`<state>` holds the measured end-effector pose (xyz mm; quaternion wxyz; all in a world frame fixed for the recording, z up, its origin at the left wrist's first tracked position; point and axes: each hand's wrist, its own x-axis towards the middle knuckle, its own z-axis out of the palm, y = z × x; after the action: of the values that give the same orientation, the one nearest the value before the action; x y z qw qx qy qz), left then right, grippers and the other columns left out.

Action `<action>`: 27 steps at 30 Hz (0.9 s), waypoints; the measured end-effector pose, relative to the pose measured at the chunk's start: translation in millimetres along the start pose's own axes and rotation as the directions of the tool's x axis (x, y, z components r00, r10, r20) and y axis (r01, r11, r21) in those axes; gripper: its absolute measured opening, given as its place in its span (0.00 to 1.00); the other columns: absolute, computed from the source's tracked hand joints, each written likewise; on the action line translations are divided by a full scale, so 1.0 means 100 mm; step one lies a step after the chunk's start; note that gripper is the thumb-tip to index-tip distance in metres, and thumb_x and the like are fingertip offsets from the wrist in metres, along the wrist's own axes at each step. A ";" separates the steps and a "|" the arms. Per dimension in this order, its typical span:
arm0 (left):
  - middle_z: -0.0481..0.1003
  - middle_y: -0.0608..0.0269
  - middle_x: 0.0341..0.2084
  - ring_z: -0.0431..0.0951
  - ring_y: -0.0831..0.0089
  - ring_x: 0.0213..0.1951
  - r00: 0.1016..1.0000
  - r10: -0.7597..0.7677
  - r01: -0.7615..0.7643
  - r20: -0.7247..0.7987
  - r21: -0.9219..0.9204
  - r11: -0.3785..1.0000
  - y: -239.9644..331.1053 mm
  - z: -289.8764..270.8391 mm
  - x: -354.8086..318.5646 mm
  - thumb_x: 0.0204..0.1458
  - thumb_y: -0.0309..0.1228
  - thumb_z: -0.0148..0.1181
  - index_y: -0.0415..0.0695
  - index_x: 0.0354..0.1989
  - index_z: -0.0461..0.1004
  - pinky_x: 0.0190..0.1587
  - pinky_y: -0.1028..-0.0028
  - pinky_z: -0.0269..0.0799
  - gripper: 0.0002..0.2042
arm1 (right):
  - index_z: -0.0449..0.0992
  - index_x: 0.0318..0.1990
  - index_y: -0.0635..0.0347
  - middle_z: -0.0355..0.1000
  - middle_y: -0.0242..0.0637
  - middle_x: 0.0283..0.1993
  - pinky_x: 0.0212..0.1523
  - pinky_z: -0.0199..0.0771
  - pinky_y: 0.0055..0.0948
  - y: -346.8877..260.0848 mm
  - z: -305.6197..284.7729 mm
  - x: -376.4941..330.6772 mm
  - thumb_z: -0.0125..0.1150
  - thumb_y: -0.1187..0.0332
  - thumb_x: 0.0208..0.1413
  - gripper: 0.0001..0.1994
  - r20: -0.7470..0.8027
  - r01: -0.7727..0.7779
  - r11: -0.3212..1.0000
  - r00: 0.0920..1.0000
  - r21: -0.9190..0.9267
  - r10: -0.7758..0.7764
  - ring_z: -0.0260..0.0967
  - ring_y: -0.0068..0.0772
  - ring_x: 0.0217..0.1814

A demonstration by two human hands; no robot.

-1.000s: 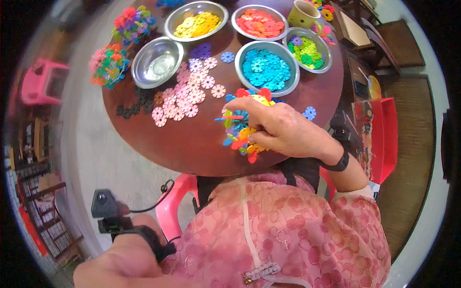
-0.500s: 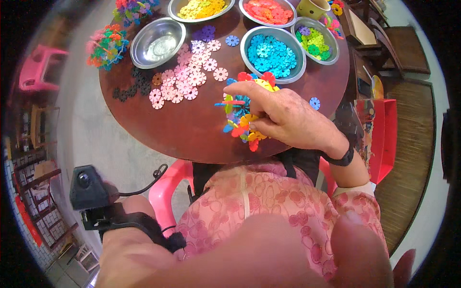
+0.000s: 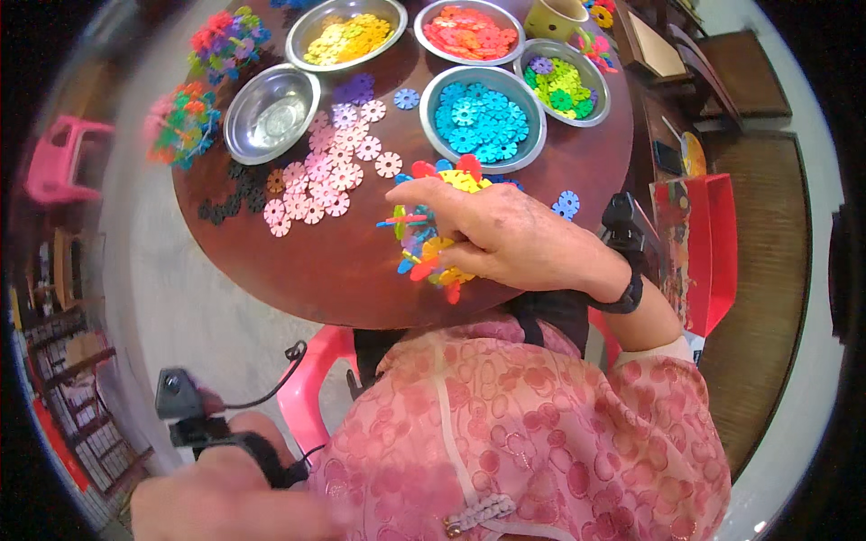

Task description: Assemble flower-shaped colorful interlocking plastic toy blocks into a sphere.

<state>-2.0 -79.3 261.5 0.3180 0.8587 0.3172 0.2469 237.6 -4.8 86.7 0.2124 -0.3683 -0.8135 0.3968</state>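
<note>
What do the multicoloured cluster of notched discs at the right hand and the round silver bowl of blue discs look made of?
Multicoloured disc cluster: probably smooth plastic; its flat, evenly coloured pieces suggest that.

Round silver bowl: likely polished metal, given its bright, reflective rim; coated plastic remains possible.

Discs [image 3: 561, 88] in bowl [image 3: 568, 50] — mug [image 3: 552, 20] behind, table [image 3: 302, 275] beneath

Left hand [image 3: 221, 507] low, right hand [image 3: 505, 230] curled
</note>
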 end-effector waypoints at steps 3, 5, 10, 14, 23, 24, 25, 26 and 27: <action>0.76 0.58 0.26 0.73 0.70 0.27 1.000 0.004 -0.002 -0.016 0.158 0.987 0.18 0.14 0.07 0.43 0.29 0.67 0.42 0.41 0.75 0.29 0.72 0.74 0.15 | 0.64 0.59 0.56 0.75 0.52 0.34 0.38 0.72 0.49 -0.11 -0.01 0.10 0.56 0.69 0.59 0.21 0.103 -0.062 0.998 0.993 0.011 0.061 0.75 0.56 0.38; 0.76 0.59 0.25 0.72 0.71 0.26 0.996 0.058 -0.072 0.066 0.237 0.969 0.23 0.22 0.13 0.43 0.29 0.67 0.42 0.39 0.75 0.29 0.72 0.74 0.14 | 0.63 0.60 0.56 0.75 0.52 0.34 0.38 0.72 0.49 -0.13 0.03 0.13 0.58 0.71 0.55 0.24 0.077 -0.031 0.999 0.996 -0.039 0.034 0.75 0.56 0.39; 0.76 0.60 0.24 0.71 0.72 0.25 0.956 0.216 -0.254 0.196 0.192 0.948 -0.04 0.21 0.26 0.42 0.29 0.67 0.43 0.36 0.75 0.28 0.73 0.73 0.12 | 0.63 0.61 0.55 0.75 0.51 0.34 0.38 0.73 0.49 -0.01 -0.02 0.05 0.59 0.73 0.52 0.26 0.027 -0.065 0.996 0.997 -0.064 0.067 0.75 0.56 0.39; 0.76 0.62 0.23 0.71 0.72 0.24 0.957 0.204 -0.237 0.207 0.151 0.960 -0.11 -0.12 0.03 0.42 0.29 0.67 0.44 0.34 0.76 0.28 0.73 0.73 0.11 | 0.61 0.65 0.54 0.71 0.40 0.30 0.34 0.71 0.36 0.02 0.01 0.09 0.58 0.78 0.49 0.32 0.037 0.030 0.997 0.999 -0.068 -0.027 0.73 0.43 0.31; 0.76 0.63 0.29 0.74 0.72 0.30 0.864 0.114 -0.275 -0.491 -0.270 0.923 -0.57 0.40 -0.25 0.50 0.28 0.63 0.42 0.43 0.75 0.29 0.71 0.69 0.12 | 0.62 0.62 0.56 0.74 0.47 0.36 0.39 0.72 0.44 0.01 -0.01 0.06 0.55 0.74 0.55 0.25 0.024 0.001 0.999 1.000 0.034 -0.002 0.75 0.49 0.38; 0.77 0.61 0.34 0.75 0.70 0.33 0.843 -0.047 -0.155 -0.536 -0.325 0.933 -0.74 0.55 -0.21 0.49 0.25 0.62 0.40 0.47 0.74 0.34 0.70 0.71 0.15 | 0.63 0.59 0.57 0.75 0.54 0.39 0.40 0.72 0.50 -0.03 -0.02 0.08 0.55 0.73 0.55 0.23 -0.001 0.017 0.999 1.000 0.041 -0.017 0.75 0.54 0.40; 0.77 0.59 0.38 0.77 0.67 0.37 0.804 -0.206 -0.046 -0.558 -0.403 0.914 -1.06 0.75 -0.12 0.49 0.22 0.61 0.39 0.51 0.72 0.38 0.70 0.73 0.18 | 0.63 0.61 0.57 0.75 0.54 0.38 0.38 0.72 0.49 0.01 -0.06 0.06 0.55 0.74 0.53 0.25 0.021 -0.104 0.992 0.995 0.078 0.102 0.75 0.54 0.40; 0.77 0.57 0.42 0.78 0.65 0.41 0.725 -0.367 0.072 -0.582 -0.466 0.882 -1.29 0.86 -0.10 0.49 0.20 0.61 0.37 0.54 0.71 0.43 0.69 0.74 0.21 | 0.62 0.62 0.57 0.73 0.51 0.35 0.35 0.72 0.46 0.02 -0.07 0.07 0.56 0.75 0.52 0.27 -0.001 -0.103 0.995 0.995 0.016 0.103 0.74 0.51 0.36; 0.74 0.56 0.49 0.75 0.66 0.49 0.880 -0.249 0.154 -0.404 -0.251 0.955 -1.53 0.86 -0.04 0.47 0.23 0.64 0.39 0.56 0.71 0.51 0.68 0.71 0.24 | 0.61 0.62 0.57 0.72 0.49 0.33 0.35 0.72 0.43 0.03 -0.12 0.06 0.56 0.75 0.52 0.28 0.000 -0.140 0.989 0.990 0.044 0.140 0.73 0.49 0.33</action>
<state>-10.6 -24.2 95.2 0.3535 0.7059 0.4395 0.4285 242.4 6.5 91.8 0.1931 -0.4203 -0.7764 0.4281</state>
